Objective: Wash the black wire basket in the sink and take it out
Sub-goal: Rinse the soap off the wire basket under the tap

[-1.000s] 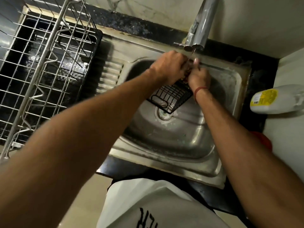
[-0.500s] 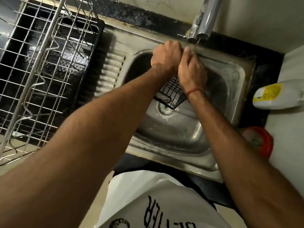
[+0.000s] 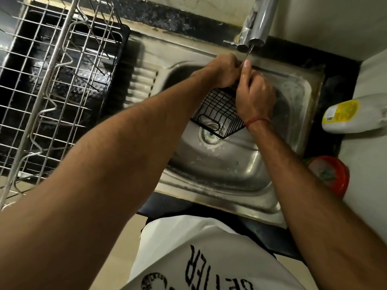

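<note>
I see my left hand (image 3: pixel 223 73) and right hand (image 3: pixel 254 97) both curled around the far end of the black wire basket (image 3: pixel 219 114), held tilted over the steel sink (image 3: pixel 293 130) drain beneath the chrome tap (image 3: pixel 256 24); the fingertips seem hidden behind the wires.

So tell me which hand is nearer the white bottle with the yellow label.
Right. The right hand is over the sink on the black wire basket, toward the bottle; the left hand lies beyond it.
</note>
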